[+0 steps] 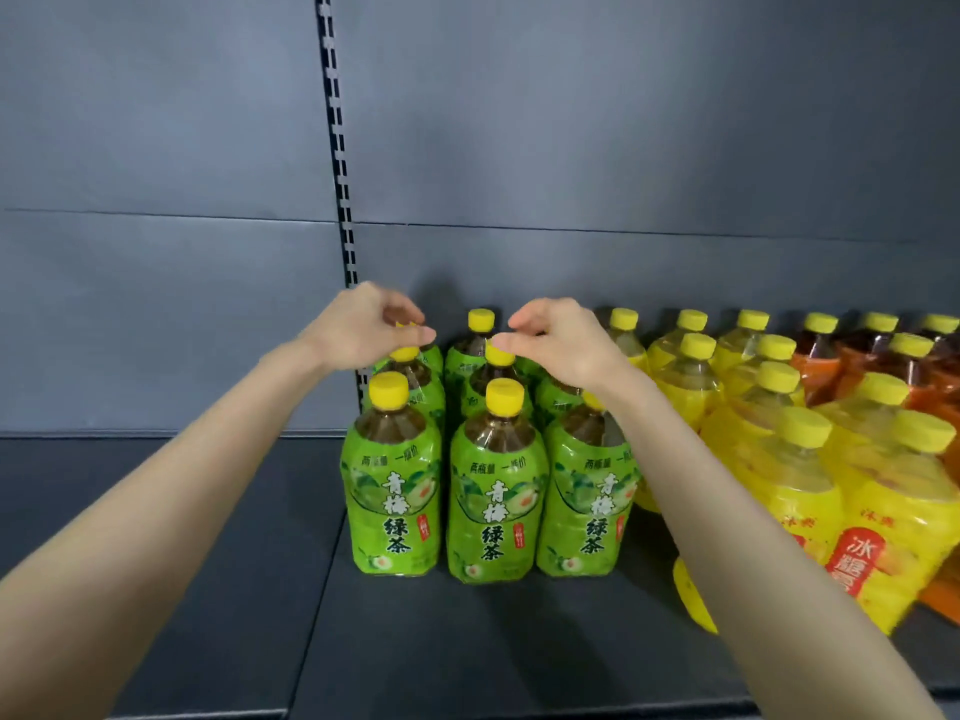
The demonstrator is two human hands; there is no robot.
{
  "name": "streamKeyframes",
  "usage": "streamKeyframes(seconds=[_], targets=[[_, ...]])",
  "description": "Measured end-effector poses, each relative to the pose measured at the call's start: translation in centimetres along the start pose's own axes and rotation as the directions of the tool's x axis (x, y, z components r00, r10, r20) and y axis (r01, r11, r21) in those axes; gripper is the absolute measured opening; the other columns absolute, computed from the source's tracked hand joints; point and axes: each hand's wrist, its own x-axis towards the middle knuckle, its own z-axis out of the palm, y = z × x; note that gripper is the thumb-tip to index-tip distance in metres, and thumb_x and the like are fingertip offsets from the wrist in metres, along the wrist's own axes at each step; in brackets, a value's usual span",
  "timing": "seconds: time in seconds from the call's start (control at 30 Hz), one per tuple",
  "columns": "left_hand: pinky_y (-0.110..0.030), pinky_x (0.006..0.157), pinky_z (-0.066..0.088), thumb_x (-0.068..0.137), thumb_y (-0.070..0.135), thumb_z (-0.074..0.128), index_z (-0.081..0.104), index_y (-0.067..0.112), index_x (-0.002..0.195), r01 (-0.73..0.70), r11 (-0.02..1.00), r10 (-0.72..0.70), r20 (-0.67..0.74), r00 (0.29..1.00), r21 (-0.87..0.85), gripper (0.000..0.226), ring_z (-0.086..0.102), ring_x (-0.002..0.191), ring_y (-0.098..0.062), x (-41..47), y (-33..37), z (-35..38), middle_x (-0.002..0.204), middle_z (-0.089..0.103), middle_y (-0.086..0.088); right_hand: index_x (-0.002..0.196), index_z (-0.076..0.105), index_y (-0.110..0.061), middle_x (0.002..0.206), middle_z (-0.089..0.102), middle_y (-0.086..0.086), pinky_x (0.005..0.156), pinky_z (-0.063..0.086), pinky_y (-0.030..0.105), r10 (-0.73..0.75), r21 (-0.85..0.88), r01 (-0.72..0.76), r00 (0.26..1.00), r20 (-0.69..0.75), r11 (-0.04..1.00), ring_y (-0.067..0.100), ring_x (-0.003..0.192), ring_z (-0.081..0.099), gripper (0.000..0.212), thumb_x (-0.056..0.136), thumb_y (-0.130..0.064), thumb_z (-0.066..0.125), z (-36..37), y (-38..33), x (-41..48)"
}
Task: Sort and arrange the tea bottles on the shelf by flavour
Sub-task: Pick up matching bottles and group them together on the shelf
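Note:
Several green-labelled tea bottles [493, 491] with yellow caps stand in a tight block of three columns on the dark shelf [208, 563]. My left hand [358, 324] hovers over the back-left bottle, finger and thumb pinched around its yellow cap [405, 324]. My right hand [563, 340] is over the right column, fingers curled and apart, thumb tip just above the middle bottle's cap [498, 354], with nothing in it. Its wrist hides a cap in the right column. To the right stand yellow-labelled bottles [779, 475], and beyond them orange-labelled bottles [821, 368] of dark tea.
The grey back panel carries a slotted upright [337, 148] directly behind the green block. Bare shelf stretches left of the green bottles and along the front edge [467, 704]. The yellow bottles stand close against the green block's right side.

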Motion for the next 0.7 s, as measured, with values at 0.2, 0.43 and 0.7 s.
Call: streamKeyframes(seconds=[0.2,0.43,0.7], targets=[[-0.025,0.069,0.052,0.079,0.021,0.075,0.07,0.002,0.102,-0.011,0.996,0.025,0.16,0.987,-0.091,0.03,0.059,0.063,-0.007,2.4,-2.3,-0.5,0.088,0.068,-0.007,0.096,0.067,-0.007,0.093,0.072,0.017,0.077,0.059,0.036,0.128,-0.142,-0.101,0.973,0.195,0.985,0.029,0.082,0.071,0.039,0.073,-0.035,0.081,0.5,-1.4,4.0],[-0.014,0.054,0.052,0.078,0.015,0.075,0.071,0.006,0.099,0.011,0.978,0.021,0.149,0.989,-0.21,0.023,0.059,0.055,-0.006,2.9,-3.1,0.1,0.074,0.066,0.001,0.084,0.069,-0.005,0.082,0.072,0.012,0.075,0.059,0.036,0.081,-0.256,-0.017,0.967,0.243,0.967,0.028,0.073,0.072,0.027,0.074,-0.026,0.082,1.1,-1.7,5.2],[-0.02,0.059,0.054,0.075,0.018,0.078,0.072,0.008,0.099,0.045,0.954,-0.015,0.104,0.994,-0.297,0.027,0.057,0.057,-0.008,2.9,-3.8,0.6,0.073,0.067,0.003,0.109,0.069,-0.011,0.106,0.069,0.005,0.088,0.05,0.027,0.024,-0.127,0.026,0.924,0.381,0.992,0.016,0.095,0.064,0.034,0.077,-0.004,0.076,0.8,-1.2,6.0]])
